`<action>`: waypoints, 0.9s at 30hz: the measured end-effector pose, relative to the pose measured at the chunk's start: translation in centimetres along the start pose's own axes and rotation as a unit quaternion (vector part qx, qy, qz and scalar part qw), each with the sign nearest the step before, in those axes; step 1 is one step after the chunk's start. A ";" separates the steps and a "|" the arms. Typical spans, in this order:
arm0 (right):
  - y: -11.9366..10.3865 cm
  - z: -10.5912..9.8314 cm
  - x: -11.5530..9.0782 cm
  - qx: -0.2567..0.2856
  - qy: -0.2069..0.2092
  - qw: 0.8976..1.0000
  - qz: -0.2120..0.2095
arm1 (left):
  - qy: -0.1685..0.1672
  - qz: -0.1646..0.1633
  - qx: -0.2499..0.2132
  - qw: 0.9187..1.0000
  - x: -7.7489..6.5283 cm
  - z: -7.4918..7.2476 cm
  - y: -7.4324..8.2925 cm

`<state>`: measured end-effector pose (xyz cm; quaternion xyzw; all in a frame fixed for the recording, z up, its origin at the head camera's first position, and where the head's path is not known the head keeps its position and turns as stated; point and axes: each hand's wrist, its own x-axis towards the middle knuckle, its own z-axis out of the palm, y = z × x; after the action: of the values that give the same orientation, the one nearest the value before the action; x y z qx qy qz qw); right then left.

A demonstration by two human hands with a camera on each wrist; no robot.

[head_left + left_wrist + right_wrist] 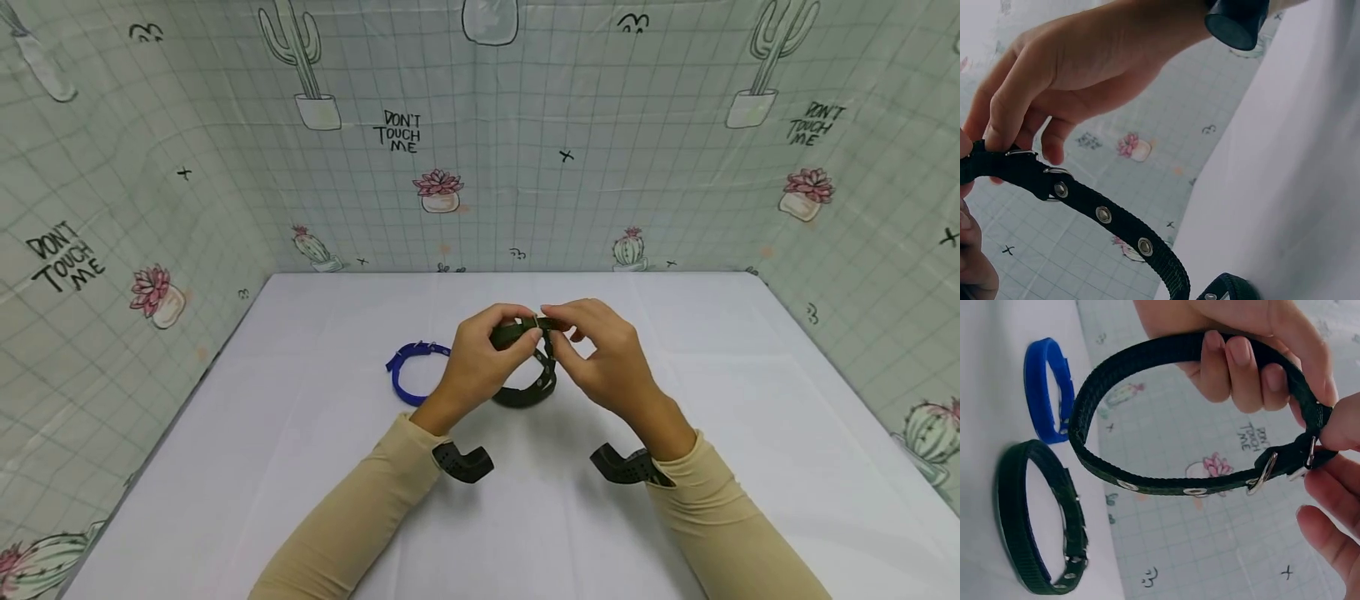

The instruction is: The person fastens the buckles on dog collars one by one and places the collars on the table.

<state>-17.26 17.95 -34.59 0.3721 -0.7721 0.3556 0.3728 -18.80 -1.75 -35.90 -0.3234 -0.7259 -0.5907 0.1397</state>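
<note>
A dark green collar [1194, 490] with metal eyelets, a buckle and a D-ring is held up in a loop between both hands. My left hand [480, 354] grips its band, fingers curled round it in the right wrist view. At the buckle end, the thumb and fingers of my right hand [611, 358] pinch the strap. The left wrist view shows the eyeleted strap [1122, 228] running down from the fingers. A second dark green collar [1013, 519] stands on the table below the hands, its loop closed. Beside it is a blue collar [401, 387], partly covered by my left hand in the head view.
The table [315, 450] has a white cover. Behind and beside it hangs a grid-patterned cloth [525, 100] printed with cacti and lettering. A black wrist-worn device [463, 463] sticks out from the left sleeve, and another black device [626, 465] from the right.
</note>
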 end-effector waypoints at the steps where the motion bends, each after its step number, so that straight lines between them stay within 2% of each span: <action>1: 0.0 0.0 -0.1 0.007 0.001 1.000 0.011 | 0.001 -0.003 0.000 1.000 0.0 0.0 0.0; 9: -0.4 0.3 -0.3 0.090 0.019 0.992 0.087 | 0.000 -0.022 -0.032 0.999 -0.1 -0.1 0.1; 15: -2.7 0.1 1.0 0.125 0.029 0.985 0.116 | 0.012 -0.025 -0.092 0.995 0.1 -0.1 0.1; 18: -1.8 0.3 0.5 0.122 0.019 0.986 0.115 | 0.023 -0.035 -0.122 0.992 0.2 0.0 0.1; 21: -0.3 0.4 -0.2 0.107 -0.011 0.987 0.119 | 0.039 -0.050 -0.142 0.988 0.2 0.1 0.1; 24: 0.2 0.1 -0.5 0.086 -0.046 0.986 0.133 | 0.056 -0.076 -0.179 0.979 0.4 0.1 0.1; 27: 0.4 -0.4 -0.6 0.068 -0.078 0.982 0.161 | 0.067 -0.116 -0.229 0.964 0.5 0.1 0.1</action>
<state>-17.19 18.60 -34.99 0.2939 -0.8226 0.4326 0.2233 -19.07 -1.53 -35.55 -0.2201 -0.5926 -0.7738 0.0411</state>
